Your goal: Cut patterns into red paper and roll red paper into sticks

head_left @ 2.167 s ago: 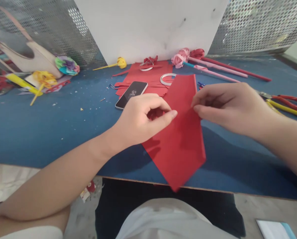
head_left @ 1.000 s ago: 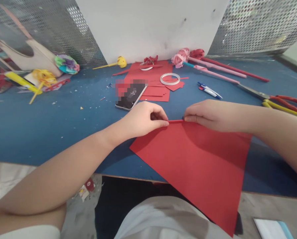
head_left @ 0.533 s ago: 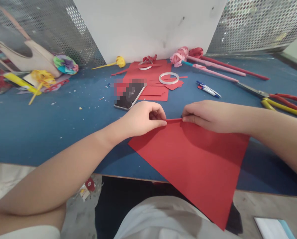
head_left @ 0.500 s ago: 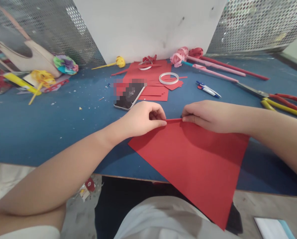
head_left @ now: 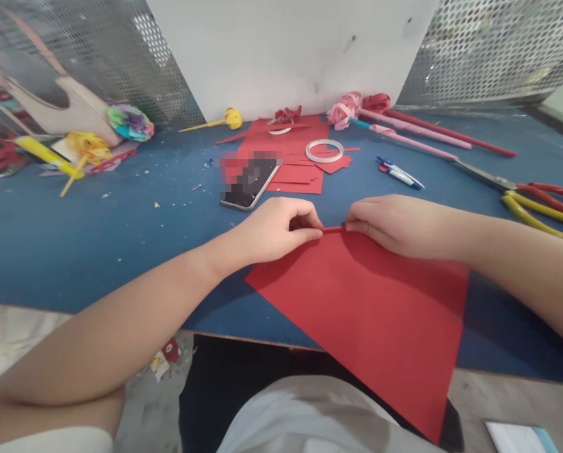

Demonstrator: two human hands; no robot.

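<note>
A sheet of red paper [head_left: 380,314] lies on the blue table, its near corner hanging over the front edge. Along its far edge the paper is rolled into a thin tube. My left hand [head_left: 288,228] pinches the left part of this roll between thumb and fingers. Close beside it, my right hand [head_left: 385,223] grips the roll further right, fingertips pressed together. A short stretch of the roll shows between both hands; its outer ends are hidden under them.
Beyond my hands lie a phone [head_left: 253,182], a ring of white tape [head_left: 324,151], red paper pieces [head_left: 295,178] and pens [head_left: 399,173]. Scissors [head_left: 521,192] rest at right near pink paper flowers [head_left: 345,112]. A handbag [head_left: 68,100] and yellow flower [head_left: 87,148] stand left.
My left hand has shifted slightly right along the roll, so the gap between my hands is narrower. The roll looks a little tighter. The view has moved slightly.
</note>
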